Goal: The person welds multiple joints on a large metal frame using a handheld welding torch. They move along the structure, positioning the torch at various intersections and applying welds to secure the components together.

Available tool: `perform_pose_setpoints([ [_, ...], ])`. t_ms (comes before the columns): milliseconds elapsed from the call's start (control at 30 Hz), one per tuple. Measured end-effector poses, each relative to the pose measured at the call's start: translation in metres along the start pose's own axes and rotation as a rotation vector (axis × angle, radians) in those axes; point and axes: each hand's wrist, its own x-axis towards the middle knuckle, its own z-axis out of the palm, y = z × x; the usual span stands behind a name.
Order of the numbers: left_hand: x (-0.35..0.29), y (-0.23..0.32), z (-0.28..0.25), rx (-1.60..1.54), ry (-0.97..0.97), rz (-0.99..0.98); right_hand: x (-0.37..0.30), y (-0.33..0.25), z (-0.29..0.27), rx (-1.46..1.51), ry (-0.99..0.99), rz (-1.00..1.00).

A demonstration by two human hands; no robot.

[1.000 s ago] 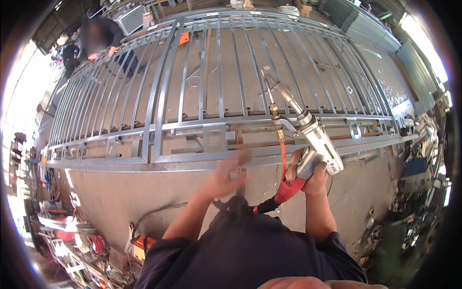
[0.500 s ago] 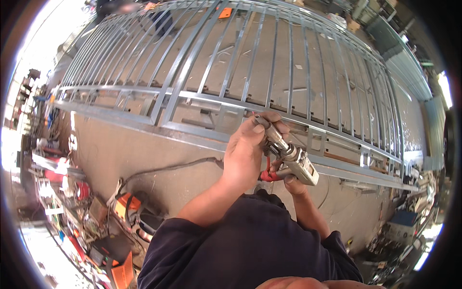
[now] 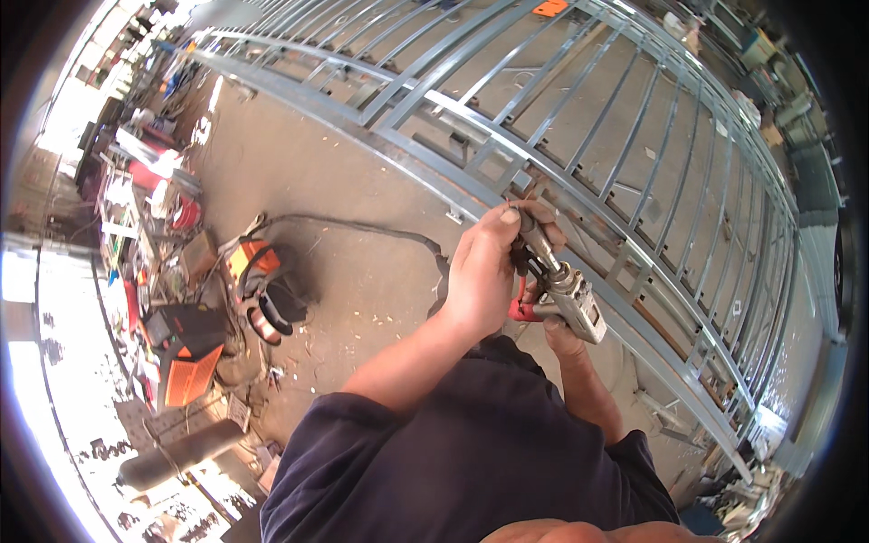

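My left hand (image 3: pixel 480 276) is closed around the cylindrical nose of a metal power tool (image 3: pixel 577 308), thumb on top. The tool has a boxy pale-grey body and a red part at its handle; its exact kind I cannot make out. My right hand (image 3: pixel 563 335) grips it underneath by the red part, most of its fingers hidden behind the body. Held in front of my chest, the tool slants with its nose up and left. Beyond it lies a large frame of galvanized steel tubes (image 3: pixel 434 167) with many parallel bars.
A dark cable (image 3: pixel 353 223) crosses the floor from near an orange-and-black machine (image 3: pixel 253 261) to behind my left forearm. Left of me sit a black, visor-like object (image 3: pixel 282 306), an orange-and-black case (image 3: pixel 193 373) and a grey cylinder (image 3: pixel 181 457). Corrugated sheets (image 3: pixel 813 271) stand at right.
My view has turned left, so the steel frame now runs diagonally and the cylinder at lower left has come into sight. Both hands keep their hold on the tool.
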Motion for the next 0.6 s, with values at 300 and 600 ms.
perform_pose_setpoints([
  [300, -0.007, -0.052, -0.086, 0.392, 0.112, -0.115, -0.01, 0.006, 0.043, 0.039, 0.277, 0.085],
  [600, -0.05, -0.076, -0.183, 1.15, -0.402, -0.088, 0.081, -0.102, 0.051, 0.197, 0.463, -0.017],
])
